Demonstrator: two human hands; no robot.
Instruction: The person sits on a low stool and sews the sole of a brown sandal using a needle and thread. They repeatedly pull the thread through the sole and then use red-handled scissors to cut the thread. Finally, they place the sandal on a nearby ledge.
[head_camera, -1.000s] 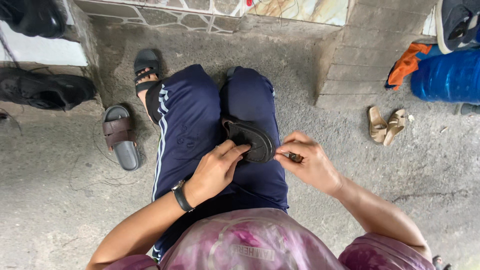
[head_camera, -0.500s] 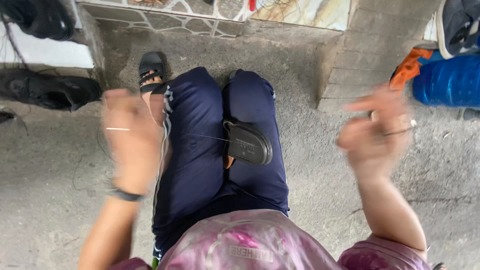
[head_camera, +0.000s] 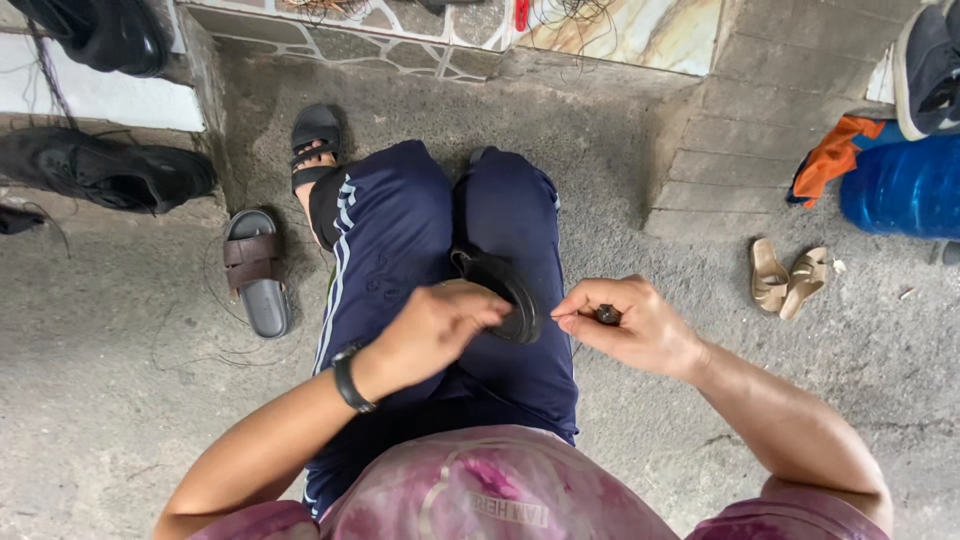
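Here both hands pinch: left hand (head_camera: 435, 330) on black shoe (head_camera: 505, 295), right hand (head_camera: 630, 322) around a small dark tool (head_camera: 607, 314).

Single head view, mounted on the seated person, looking almost straight down over chest and lap. Close range: both hands and the knees fill the centre. Camera faces the wall step (head_camera: 420, 30) at 12 o'clock; concrete floor (head_camera: 120, 400) spreads to 9 and 3 o'clock. No second view, so no overlap to record.
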